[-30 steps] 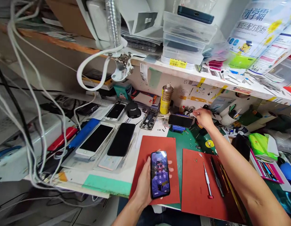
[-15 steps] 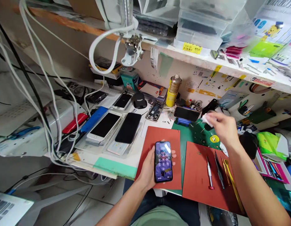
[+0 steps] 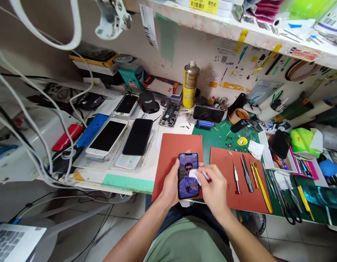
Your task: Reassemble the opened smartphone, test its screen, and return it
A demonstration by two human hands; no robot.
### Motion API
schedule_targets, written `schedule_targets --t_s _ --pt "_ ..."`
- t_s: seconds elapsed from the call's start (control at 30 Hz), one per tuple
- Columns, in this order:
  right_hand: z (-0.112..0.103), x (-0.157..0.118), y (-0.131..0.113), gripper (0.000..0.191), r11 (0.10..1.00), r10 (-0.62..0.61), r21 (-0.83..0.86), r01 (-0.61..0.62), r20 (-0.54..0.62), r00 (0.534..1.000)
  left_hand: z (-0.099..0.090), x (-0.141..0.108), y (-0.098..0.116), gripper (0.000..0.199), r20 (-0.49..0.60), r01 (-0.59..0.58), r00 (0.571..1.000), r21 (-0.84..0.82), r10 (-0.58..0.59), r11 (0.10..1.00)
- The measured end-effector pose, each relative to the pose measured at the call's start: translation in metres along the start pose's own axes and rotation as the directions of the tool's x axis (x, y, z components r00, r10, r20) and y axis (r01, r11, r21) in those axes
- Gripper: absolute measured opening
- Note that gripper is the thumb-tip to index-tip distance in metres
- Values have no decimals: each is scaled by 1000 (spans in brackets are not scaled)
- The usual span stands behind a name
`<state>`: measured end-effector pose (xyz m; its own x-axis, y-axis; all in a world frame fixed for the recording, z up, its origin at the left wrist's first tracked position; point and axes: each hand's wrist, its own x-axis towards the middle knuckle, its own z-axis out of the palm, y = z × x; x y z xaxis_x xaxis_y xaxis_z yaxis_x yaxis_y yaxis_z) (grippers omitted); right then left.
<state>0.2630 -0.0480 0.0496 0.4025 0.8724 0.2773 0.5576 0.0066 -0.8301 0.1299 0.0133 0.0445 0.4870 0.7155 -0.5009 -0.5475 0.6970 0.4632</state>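
My left hand (image 3: pixel 170 186) holds an upright smartphone (image 3: pixel 188 183) with its screen lit, its fingers wrapped round the back. The screen shows a picture of a person in sunglasses. In my right hand (image 3: pixel 215 187) a small white wipe (image 3: pixel 194 174) is pinched, and it lies against the right part of the screen. Under the phone is a red-brown mat (image 3: pixel 168 153). A second red-brown mat (image 3: pixel 220 160) to the right carries a screwdriver (image 3: pixel 235 176), dark tweezers (image 3: pixel 247 174) and a yellow tool (image 3: pixel 262 185).
Several phones, among them a white one (image 3: pixel 107 137), a black one (image 3: pixel 138 136) and an opened one (image 3: pixel 170 114), lie left and behind. A yellow spray can (image 3: pixel 189 87) stands at the back. Scissors (image 3: pixel 287 209) are at the right; a shelf (image 3: pixel 206 23) hangs above.
My right hand has come down and left from the table's back right to the phone, with the white wipe. The screen has gone from a number keypad to a picture. The view has shifted.
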Motion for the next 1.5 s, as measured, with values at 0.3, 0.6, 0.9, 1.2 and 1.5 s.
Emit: schedule_targets --t_s 0.3,0.6,0.9,1.2,1.5 --pt "7 -15 -4 22 998 -53 -43 51 -33 998 -7 2 -3 67 16 7 1000 9 -8 1000" --pt "14 6 -8 21 992 -117 -65 113 -79 990 -6 0 -4 70 36 25 999 -13 -24 1000" --pt "23 24 -9 19 983 -167 -93 159 -90 982 -10 3 -11 71 18 -6 1000 15 6 1000" --pt "25 25 -15 17 975 -208 -86 203 -53 977 -9 0 -10 74 40 -2 999 8 1 1000" --pt "27 27 -15 15 963 -237 -127 236 8 971 -6 -1 -9 87 76 20 997 -15 -18 1000"
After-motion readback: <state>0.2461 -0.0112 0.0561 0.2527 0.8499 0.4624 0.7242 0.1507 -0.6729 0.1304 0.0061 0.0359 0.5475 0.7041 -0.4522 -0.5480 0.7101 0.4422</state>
